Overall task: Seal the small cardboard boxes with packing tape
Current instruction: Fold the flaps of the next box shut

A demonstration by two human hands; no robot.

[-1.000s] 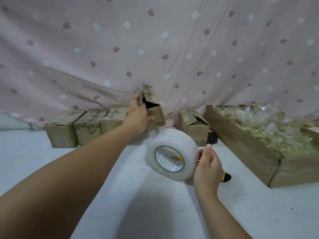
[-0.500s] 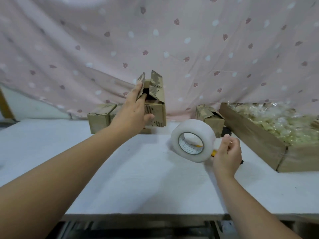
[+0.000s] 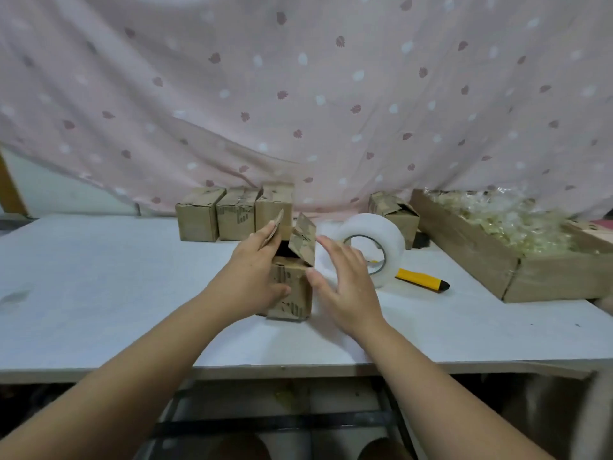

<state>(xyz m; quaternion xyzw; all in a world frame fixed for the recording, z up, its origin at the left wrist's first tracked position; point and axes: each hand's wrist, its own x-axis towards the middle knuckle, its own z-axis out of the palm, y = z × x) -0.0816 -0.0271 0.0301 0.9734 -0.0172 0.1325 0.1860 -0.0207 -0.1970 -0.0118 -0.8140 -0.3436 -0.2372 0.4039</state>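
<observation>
A small cardboard box [image 3: 293, 290] with its top flaps standing open sits on the white table [image 3: 99, 293] in front of me. My left hand [image 3: 255, 277] grips its left side, thumb on the front face and fingers up along the left flap. My right hand [image 3: 345, 280] hovers with spread fingers just right of the box, near the right flap, holding nothing. The big roll of clear packing tape [image 3: 371, 247] stands on edge behind my right hand.
Three small boxes [image 3: 232, 214] line the back by the pink curtain, and another box [image 3: 396, 210] stands behind the roll. A yellow utility knife [image 3: 421, 279] lies right of the tape. A large carton of plastic-wrapped items [image 3: 510, 240] fills the right side.
My left hand brought the open box from the back row to the table's middle. My right hand let go of the tape roll, which now stands on the table, and moved to the box.
</observation>
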